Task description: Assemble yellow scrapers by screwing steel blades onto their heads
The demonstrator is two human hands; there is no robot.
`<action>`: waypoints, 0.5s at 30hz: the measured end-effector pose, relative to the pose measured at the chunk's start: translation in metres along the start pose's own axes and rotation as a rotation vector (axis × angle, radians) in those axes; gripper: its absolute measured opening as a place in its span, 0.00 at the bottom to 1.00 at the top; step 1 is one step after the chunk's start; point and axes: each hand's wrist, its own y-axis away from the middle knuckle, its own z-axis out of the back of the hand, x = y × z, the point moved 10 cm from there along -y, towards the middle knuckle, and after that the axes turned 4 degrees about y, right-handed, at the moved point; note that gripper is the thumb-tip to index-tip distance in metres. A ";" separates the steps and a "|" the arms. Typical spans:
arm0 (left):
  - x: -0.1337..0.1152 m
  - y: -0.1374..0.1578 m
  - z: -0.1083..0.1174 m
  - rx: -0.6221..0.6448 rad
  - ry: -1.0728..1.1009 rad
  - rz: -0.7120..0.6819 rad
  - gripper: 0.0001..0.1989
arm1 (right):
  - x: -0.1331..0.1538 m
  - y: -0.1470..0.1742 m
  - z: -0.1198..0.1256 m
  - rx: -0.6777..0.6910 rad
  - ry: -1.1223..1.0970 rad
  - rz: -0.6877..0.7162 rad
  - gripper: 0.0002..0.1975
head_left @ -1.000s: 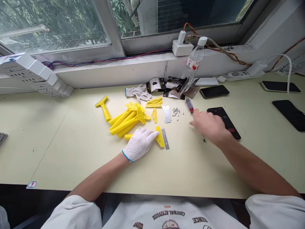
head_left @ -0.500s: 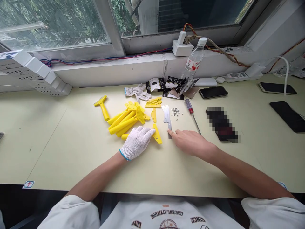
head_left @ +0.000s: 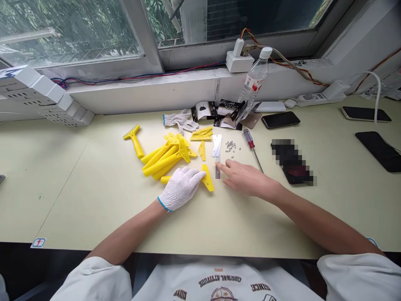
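Note:
My left hand (head_left: 182,187), in a white knit glove with blue trim, is closed around a yellow scraper (head_left: 208,179) whose head points right. My bare right hand (head_left: 246,177) presses its index fingertip on a thin metal blade (head_left: 217,171) lying flat, with the thumb spread apart below it. Just above are more metal blades (head_left: 216,146), overlapping. A loose yellow head plate (head_left: 202,150) lies left of them. Behind my left hand is a pile of yellow scraper handles (head_left: 166,159). Small screws or nuts (head_left: 231,146) are scattered right of the blades.
A screwdriver (head_left: 252,146) lies right of the screws. Another yellow scraper (head_left: 135,140) rests at the left. Farther back are more yellow plates (head_left: 202,133), a white glove (head_left: 181,120), black card packaging (head_left: 232,113) and a plastic bottle (head_left: 255,79). Phones (head_left: 281,120) lie on the right.
My right hand has slid the metal blade slightly left, and its thumb has spread downward. The upper blades have shifted a little left and up. My left hand has barely moved with the scraper.

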 end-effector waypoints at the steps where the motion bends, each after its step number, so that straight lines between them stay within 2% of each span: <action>1: 0.000 0.000 0.000 0.002 0.005 0.002 0.17 | 0.002 -0.002 0.003 -0.049 0.023 0.016 0.35; 4: 0.003 0.001 -0.002 0.008 0.025 0.011 0.17 | 0.008 -0.003 0.003 -0.105 0.070 0.081 0.28; 7: 0.005 0.002 -0.002 0.009 0.028 0.021 0.18 | 0.012 -0.001 0.001 -0.087 0.012 0.129 0.15; 9: 0.005 0.002 -0.002 0.006 0.013 0.021 0.17 | 0.010 0.000 0.005 -0.116 -0.043 0.120 0.12; 10: 0.005 0.002 -0.002 0.006 0.003 0.021 0.17 | 0.008 0.000 0.008 -0.144 -0.065 0.106 0.16; 13: 0.005 0.002 -0.003 0.017 -0.016 0.022 0.17 | 0.005 -0.003 0.010 -0.201 -0.124 0.076 0.41; 15: 0.005 0.003 -0.004 0.024 -0.018 0.021 0.17 | 0.005 -0.007 0.006 -0.187 -0.163 0.069 0.50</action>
